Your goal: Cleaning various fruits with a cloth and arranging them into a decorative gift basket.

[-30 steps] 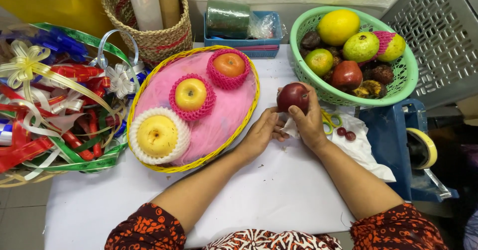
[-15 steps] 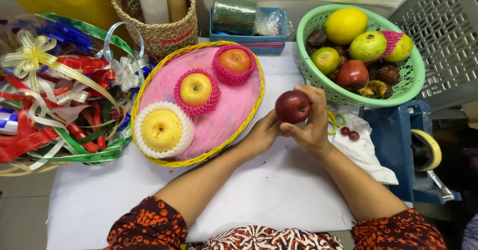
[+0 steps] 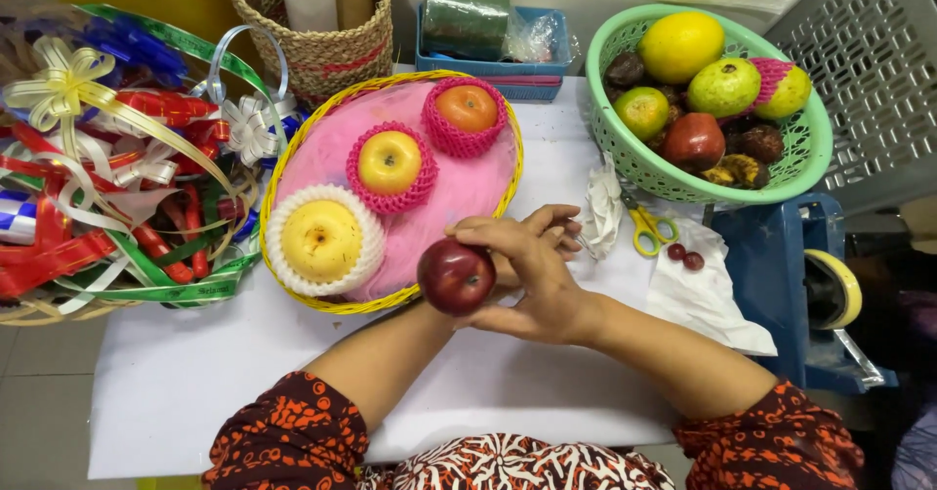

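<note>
A dark red apple (image 3: 456,276) is held just above the near rim of a yellow-rimmed basket tray (image 3: 293,148) lined with pink paper. My right hand (image 3: 535,285) wraps it from the right, fingers curled over its top. My left hand (image 3: 560,232) comes in under the apple and is mostly hidden; only its fingertips show beyond the right hand. On the tray lie a yellow fruit in a white foam net (image 3: 320,240), a yellow apple in a pink net (image 3: 389,164) and an orange-red apple in a pink net (image 3: 467,110).
A green basket (image 3: 812,153) of mixed fruit stands back right. Yellow scissors (image 3: 645,227), a loose white foam net (image 3: 603,205) and two small red fruits (image 3: 684,256) on white paper lie beside it. Ribbons (image 3: 107,187) are piled at left; a wicker basket (image 3: 322,56) and blue tray (image 3: 493,65) stand behind.
Both hands have carried the red apple left and toward me, from beside the green basket to the tray's near rim. The right hand now covers the left.
</note>
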